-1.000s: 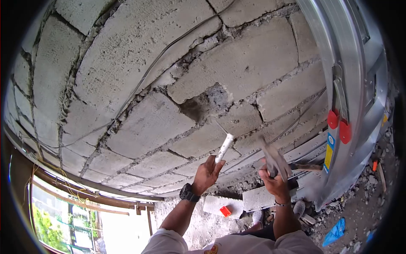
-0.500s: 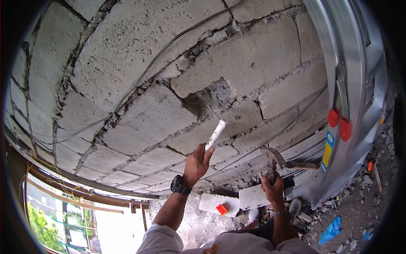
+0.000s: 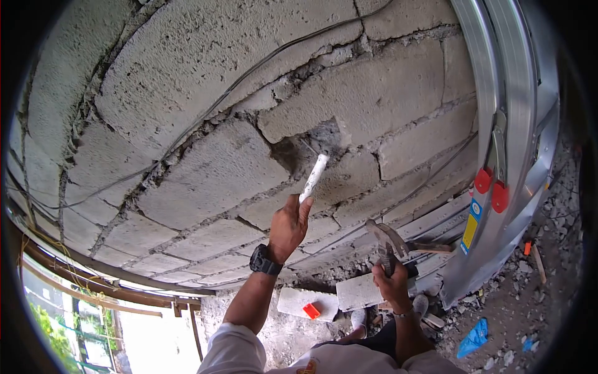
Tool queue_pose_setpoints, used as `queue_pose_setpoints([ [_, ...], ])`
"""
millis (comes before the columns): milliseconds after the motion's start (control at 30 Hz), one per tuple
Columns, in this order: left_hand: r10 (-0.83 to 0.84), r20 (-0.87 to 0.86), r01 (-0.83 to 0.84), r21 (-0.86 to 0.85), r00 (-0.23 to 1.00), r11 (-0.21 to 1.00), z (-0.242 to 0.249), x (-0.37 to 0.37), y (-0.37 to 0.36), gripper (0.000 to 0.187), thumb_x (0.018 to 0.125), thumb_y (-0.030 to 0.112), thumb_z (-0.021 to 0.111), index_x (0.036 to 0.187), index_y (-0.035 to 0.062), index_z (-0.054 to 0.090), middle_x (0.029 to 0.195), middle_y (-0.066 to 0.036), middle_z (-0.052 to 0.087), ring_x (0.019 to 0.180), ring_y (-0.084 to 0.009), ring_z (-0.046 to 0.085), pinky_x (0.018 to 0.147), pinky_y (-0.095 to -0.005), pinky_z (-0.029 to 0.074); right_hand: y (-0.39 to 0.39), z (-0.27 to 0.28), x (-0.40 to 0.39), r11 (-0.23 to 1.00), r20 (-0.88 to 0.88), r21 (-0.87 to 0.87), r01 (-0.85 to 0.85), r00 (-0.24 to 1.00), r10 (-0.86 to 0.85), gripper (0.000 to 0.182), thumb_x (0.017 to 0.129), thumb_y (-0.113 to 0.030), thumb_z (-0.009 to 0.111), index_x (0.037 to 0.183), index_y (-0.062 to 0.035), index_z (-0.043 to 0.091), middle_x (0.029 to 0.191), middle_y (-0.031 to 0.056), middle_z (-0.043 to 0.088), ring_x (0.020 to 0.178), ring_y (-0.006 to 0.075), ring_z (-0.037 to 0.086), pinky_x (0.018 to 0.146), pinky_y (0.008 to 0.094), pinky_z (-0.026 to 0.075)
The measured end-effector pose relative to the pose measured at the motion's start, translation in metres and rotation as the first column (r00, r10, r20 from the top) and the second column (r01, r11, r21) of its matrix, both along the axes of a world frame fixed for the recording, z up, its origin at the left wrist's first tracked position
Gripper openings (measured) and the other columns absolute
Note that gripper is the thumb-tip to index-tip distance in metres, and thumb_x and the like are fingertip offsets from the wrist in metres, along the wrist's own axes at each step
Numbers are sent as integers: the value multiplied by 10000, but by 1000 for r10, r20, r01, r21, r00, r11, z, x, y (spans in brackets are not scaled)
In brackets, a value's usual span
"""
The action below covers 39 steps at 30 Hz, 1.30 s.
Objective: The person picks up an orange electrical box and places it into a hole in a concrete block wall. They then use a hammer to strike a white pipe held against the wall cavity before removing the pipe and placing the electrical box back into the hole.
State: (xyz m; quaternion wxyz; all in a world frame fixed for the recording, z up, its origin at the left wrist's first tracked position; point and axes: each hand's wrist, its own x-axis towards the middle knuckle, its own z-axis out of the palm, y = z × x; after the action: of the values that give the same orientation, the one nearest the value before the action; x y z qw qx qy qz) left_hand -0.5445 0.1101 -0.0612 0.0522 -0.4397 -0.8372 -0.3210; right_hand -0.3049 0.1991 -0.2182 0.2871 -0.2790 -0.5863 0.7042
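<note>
My left hand (image 3: 288, 227), closed, grips a chisel (image 3: 314, 176) by its white, tube-like handle. Its thin metal shank points into a rough hole (image 3: 339, 134) broken in the block wall (image 3: 212, 168); whether the tip touches the hole's inside is hard to tell. Lower on the right, my right hand (image 3: 392, 285) is wrapped round a hammer (image 3: 387, 240) with a worn metal head. The hammer is held up, apart from the chisel.
A folded metal ladder (image 3: 517, 93) with red-tipped catches leans at the right. A black cable (image 3: 243, 78) runs across the wall. Below lie pale blocks (image 3: 361, 292), an orange piece (image 3: 311, 310), rubble and a blue plastic scrap (image 3: 473, 338). A window opening (image 3: 75, 324) is lower left.
The chisel's shank has moved up and further into the hole with my left hand. My right hand still holds the hammer, now slightly further left in view. The whole view has shifted a little.
</note>
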Motion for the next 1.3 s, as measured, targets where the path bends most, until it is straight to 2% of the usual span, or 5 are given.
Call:
queue_pose_setpoints([
  [533, 141, -206, -181, -189, 968, 965, 21, 31, 34, 326, 957, 302, 482, 829, 5, 449, 568, -247, 552, 557, -452, 565, 467, -519, 425, 76, 106, -129, 987, -365, -161, -30, 930, -31, 194, 878, -88, 627, 760, -59, 477, 554, -15, 467, 432, 70, 448, 421, 261, 406],
  [700, 250, -94, -264, -194, 964, 945, 29, 46, 49, 356, 954, 340, 471, 852, -1, 448, 609, -278, 566, 599, -485, 563, 517, -556, 435, 67, 94, -131, 888, -784, -456, -59, 498, -370, 275, 912, -150, 588, 676, -89, 462, 538, -26, 455, 430, 87, 441, 413, 242, 377],
  [800, 278, -105, -297, -282, 955, 912, 30, 48, 54, 358, 952, 340, 476, 873, -8, 446, 635, -298, 566, 637, -502, 560, 553, -572, 431, 72, 59, -173, 992, -334, 125, -22, 940, 63, 239, 884, -143, 629, 696, -82, 494, 545, -24, 485, 428, 77, 448, 402, 249, 382],
  [1000, 153, -132, -167, -99, 979, 981, 16, 36, 53, 353, 956, 322, 468, 848, -14, 458, 672, -315, 561, 672, -524, 537, 569, -576, 409, 85, 107, -108, 894, -765, -431, -121, 574, -291, 165, 884, -134, 630, 778, -80, 515, 512, -23, 472, 422, 74, 457, 399, 267, 411],
  [1300, 157, 21, -157, 28, 987, 987, 8, 21, 12, 383, 953, 311, 511, 779, -26, 452, 613, -274, 500, 564, -464, 497, 490, -471, 379, 83, 97, -117, 981, -266, 191, 35, 964, 17, 232, 829, -162, 674, 710, -70, 497, 538, 7, 482, 497, 101, 496, 458, 283, 415],
])
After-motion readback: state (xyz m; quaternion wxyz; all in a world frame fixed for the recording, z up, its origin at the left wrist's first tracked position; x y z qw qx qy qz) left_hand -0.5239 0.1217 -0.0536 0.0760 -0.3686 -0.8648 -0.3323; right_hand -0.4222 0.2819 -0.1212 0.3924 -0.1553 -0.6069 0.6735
